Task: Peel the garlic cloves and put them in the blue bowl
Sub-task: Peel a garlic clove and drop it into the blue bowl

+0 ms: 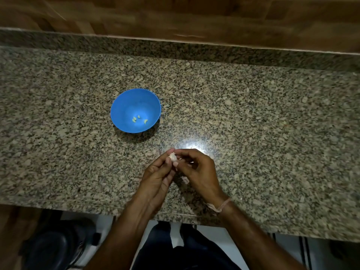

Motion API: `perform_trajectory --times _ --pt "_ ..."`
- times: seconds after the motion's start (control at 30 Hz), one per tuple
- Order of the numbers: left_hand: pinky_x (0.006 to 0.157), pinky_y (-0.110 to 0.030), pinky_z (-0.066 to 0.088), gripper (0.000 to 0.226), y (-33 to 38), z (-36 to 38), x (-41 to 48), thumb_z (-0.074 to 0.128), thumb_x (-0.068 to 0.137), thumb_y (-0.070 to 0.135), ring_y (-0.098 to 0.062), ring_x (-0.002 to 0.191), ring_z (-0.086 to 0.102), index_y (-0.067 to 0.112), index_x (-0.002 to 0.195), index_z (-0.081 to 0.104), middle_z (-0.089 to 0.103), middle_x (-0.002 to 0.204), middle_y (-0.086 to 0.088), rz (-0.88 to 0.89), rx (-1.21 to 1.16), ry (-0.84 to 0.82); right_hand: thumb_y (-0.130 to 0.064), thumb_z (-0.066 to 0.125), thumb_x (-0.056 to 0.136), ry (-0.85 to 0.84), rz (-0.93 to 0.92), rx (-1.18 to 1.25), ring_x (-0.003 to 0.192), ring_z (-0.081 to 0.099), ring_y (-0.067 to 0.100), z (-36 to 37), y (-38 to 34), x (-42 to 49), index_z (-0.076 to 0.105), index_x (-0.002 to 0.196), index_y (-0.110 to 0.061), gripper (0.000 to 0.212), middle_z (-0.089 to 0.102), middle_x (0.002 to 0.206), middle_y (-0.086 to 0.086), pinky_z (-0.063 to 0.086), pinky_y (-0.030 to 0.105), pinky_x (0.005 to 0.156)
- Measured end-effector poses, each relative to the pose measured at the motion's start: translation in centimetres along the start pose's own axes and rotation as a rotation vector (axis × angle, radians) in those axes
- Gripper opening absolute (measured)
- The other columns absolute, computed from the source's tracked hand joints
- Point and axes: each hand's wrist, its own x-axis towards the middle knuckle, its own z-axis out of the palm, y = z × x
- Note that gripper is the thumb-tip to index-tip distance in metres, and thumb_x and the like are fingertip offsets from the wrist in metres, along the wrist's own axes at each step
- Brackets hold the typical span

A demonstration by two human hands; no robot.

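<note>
Both hands are up over the near part of the tabletop (253,114), fingertips meeting on one garlic clove (172,157). Our left hand (155,176) holds the clove between thumb and fingers. The right hand (196,170) pinches it from the other side, thumb and forefinger curled in on it. The clove looks whitish with papery skin on it; we can't tell how much is peeled, too small. A thread band (218,206) sits on the right wrist. A small pale scrap (185,180) lies on the tabletop just under the hands; it looks like peel but is blurred.

The blue bowl (126,102) stands upright on the tabletop, beyond the hands and to the left, well apart from them. Inside it are a few small yellowish peeled cloves (139,119), loose on the bottom toward the near-right side; we count about four. Nothing else shows in the bowl.
</note>
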Motion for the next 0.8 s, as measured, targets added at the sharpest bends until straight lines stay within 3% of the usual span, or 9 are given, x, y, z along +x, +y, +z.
perform_trajectory --times 0.13,0.3,0.5,0.63,0.8 --pt "0.100 -0.025 0.056 0.041 -0.4 0.8 -1.0 0.058 0.090 0.012 -0.024 0.122 0.067 0.010 0.130 0.066 0.068 0.134 -0.018 0.020 -0.004 -0.008 -0.007 0.078 0.091 -0.004 -0.077 -0.082 0.101 0.072 0.016 -0.6 -0.5 -0.7 0.078 0.117 -0.017 0.027 0.074 0.107 -0.003 0.062 0.038 0.087" --pt "0.100 -0.030 0.056 0.044 -0.7 1.7 -2.1 0.057 0.089 0.009 -0.027 0.114 0.072 0.006 0.132 0.061 0.071 0.125 -0.022 0.020 -0.031 -0.038 -0.004 0.079 0.089 0.025 -0.074 -0.047 0.103 0.070 0.014 -1.1 -0.9 -1.7 0.076 0.115 -0.017 0.029 0.072 0.109 -0.003 0.059 0.028 0.087" --pt "0.099 -0.029 0.057 0.040 -1.2 2.0 -2.6 0.056 0.092 0.011 -0.029 0.115 0.071 0.008 0.131 0.062 0.069 0.131 -0.022 0.032 0.018 -0.058 -0.007 0.082 0.087 0.068 -0.049 -0.056 0.095 0.068 0.018 -1.4 -0.8 -2.4 0.075 0.106 -0.017 0.023 0.070 0.108 -0.003 0.062 0.037 0.081" --pt "0.100 -0.031 0.056 0.042 -1.6 2.3 -3.1 0.058 0.093 0.017 -0.031 0.116 0.071 0.008 0.133 0.061 0.071 0.126 -0.024 0.058 0.049 -0.060 -0.006 0.083 0.087 0.062 -0.043 -0.056 0.093 0.068 0.018 -1.9 -1.1 -2.6 0.074 0.105 -0.017 0.023 0.071 0.104 -0.001 0.061 0.035 0.082" --pt "0.094 -0.029 0.060 0.037 -1.7 2.1 -3.3 0.057 0.094 0.011 -0.033 0.117 0.070 0.004 0.129 0.062 0.071 0.126 -0.024 0.063 0.054 -0.055 -0.007 0.083 0.087 0.031 -0.006 -0.012 0.091 0.070 0.022 -2.0 -1.3 -3.1 0.074 0.104 -0.016 0.021 0.074 0.097 -0.001 0.062 0.034 0.081"
